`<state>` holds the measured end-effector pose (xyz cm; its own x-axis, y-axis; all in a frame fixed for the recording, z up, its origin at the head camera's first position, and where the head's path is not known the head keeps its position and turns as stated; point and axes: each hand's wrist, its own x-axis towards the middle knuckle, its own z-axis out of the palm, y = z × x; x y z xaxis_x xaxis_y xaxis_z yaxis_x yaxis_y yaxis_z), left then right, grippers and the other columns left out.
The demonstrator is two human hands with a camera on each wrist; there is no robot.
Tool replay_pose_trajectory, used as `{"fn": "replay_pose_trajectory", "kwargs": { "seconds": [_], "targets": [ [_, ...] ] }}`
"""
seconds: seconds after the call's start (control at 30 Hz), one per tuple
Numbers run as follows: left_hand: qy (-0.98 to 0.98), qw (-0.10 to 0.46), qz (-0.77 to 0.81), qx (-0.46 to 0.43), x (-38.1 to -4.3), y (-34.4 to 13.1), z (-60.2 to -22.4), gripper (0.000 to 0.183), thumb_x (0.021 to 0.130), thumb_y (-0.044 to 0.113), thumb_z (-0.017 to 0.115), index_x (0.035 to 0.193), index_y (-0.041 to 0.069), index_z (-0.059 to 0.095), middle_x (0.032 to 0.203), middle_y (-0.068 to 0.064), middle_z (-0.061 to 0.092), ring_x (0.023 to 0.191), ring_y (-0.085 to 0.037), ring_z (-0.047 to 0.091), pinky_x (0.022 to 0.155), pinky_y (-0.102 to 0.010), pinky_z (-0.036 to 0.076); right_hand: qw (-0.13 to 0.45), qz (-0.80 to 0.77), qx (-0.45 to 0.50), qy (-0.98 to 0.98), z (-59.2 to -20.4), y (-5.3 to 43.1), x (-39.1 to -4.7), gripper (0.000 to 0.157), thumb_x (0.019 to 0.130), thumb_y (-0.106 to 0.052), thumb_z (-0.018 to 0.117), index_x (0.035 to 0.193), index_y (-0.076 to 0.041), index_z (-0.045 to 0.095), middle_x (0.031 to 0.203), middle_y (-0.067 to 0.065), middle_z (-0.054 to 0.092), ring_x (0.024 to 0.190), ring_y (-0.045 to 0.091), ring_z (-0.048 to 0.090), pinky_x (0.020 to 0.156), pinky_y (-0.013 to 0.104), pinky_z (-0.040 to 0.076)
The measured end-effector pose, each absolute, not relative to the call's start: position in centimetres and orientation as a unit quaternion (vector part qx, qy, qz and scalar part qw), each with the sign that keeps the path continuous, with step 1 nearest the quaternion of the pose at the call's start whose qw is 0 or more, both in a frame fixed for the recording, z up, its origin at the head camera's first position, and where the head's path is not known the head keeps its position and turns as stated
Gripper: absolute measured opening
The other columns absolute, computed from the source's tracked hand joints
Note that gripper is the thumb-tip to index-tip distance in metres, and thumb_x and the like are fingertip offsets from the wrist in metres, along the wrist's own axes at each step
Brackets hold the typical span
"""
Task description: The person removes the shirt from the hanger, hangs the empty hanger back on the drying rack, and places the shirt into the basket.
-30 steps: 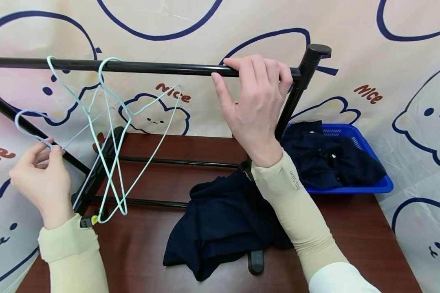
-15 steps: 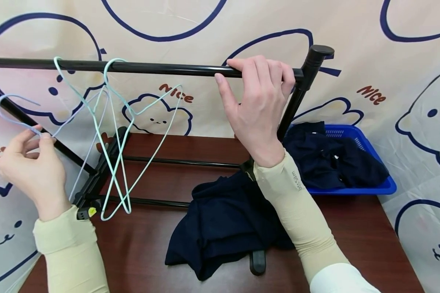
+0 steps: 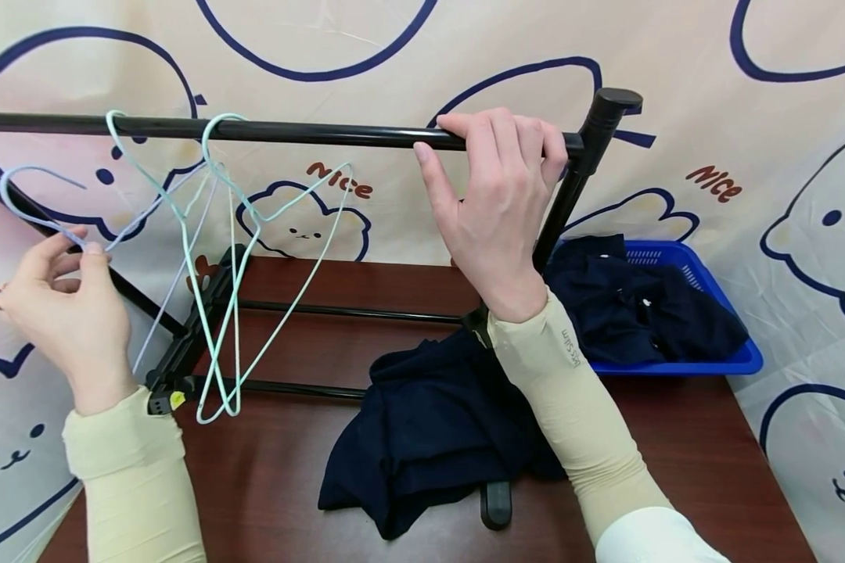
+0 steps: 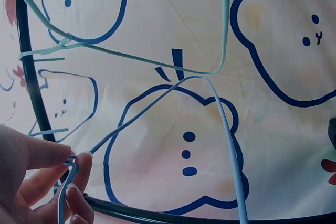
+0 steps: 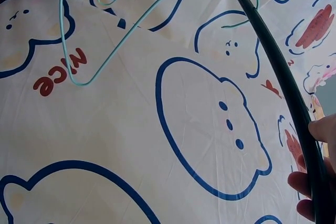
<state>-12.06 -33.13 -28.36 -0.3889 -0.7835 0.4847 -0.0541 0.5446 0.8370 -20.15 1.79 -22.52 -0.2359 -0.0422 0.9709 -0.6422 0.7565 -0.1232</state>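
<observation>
My left hand pinches a pale blue wire hanger at its neck, thumb against fingertips, its hook standing free to the left below the bar. In the left wrist view that hanger's shoulder runs off to the right, just under a mint hanger. Two mint hangers hang by their hooks from the black rack bar. At the bar's right end my right hand grips it, fingers over the top and thumb in front. The right wrist view shows fingertips wrapped round the bar.
A dark navy garment lies in a heap on the brown table, over part of the rack's base. At the back right a blue basket holds more navy clothing. A patterned cloth hangs behind the rack.
My left hand has moved left and up with the blue hanger. The mint hangers swing slightly on the bar. The right hand keeps its grip there.
</observation>
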Motion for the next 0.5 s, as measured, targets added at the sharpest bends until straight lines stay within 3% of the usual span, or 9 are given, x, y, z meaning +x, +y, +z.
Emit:
{"fn": "replay_pose_trajectory", "kwargs": {
  "seconds": [0.3, 0.5],
  "targets": [
    [-0.739, 0.496, -0.374, 0.261, -12.8, -34.9, -28.2, 0.022, 0.101, 0.025, 0.062, 0.117, 0.024, 0.077, 0.084, 0.027, 0.055, 0.061, 0.011, 0.044, 0.068, -0.012, 0.037, 0.568, 0.267, 0.229, -0.744, -22.6, 1.8, -20.1, 0.040, 0.102, -0.042, 0.059, 0.109, -0.005, 0.073, 0.101, 0.007, 0.066, 0.099, 0.030, 0.051, 0.104, 0.043, 0.024],
    [-0.743, 0.509, -0.354, 0.254, -13.1, -35.5, -28.0, 0.023, 0.102, 0.029, 0.060, 0.119, 0.027, 0.075, 0.087, 0.027, 0.052, 0.067, 0.011, 0.045, 0.077, -0.016, 0.039, 0.568, 0.268, 0.229, -0.744, -22.5, 1.8, -20.1, 0.039, 0.102, -0.042, 0.059, 0.109, -0.006, 0.073, 0.101, 0.007, 0.066, 0.099, 0.030, 0.051, 0.104, 0.043, 0.024]
  ]
}}
